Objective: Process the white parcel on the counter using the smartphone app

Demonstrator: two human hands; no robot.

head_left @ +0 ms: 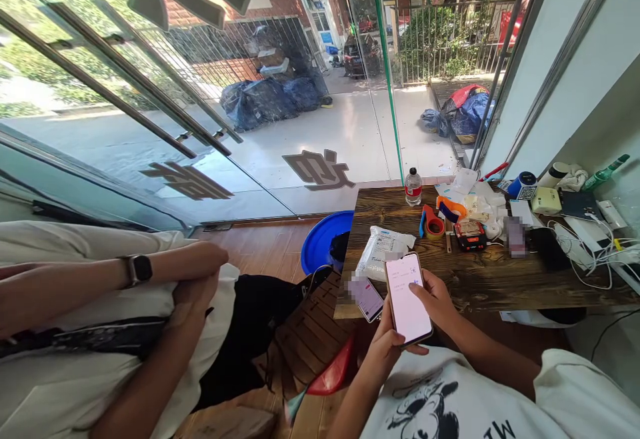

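Observation:
A smartphone (407, 309) with a bright, pale screen is held upright in front of me. My left hand (389, 344) is closed around its lower left edge, with the thumb at the side and fingers beneath. At the right edge, my right hand (434, 298) wraps the phone, and its thumb rests over the screen; the fingers behind are partly hidden. Just left of it, a second phone (369, 298) with a lit screen lies at the table's corner. Behind both sits a white plastic parcel (384, 250).
The dark wooden table (485, 286) carries a water bottle (413, 187), tape dispenser (433, 223), red-black battery pack (470, 234) and tangled white cables (583, 252). A blue bin (320, 242) stands beside it. On the left sits a person with crossed arms (175, 286). Glass doors (260, 159) stand ahead.

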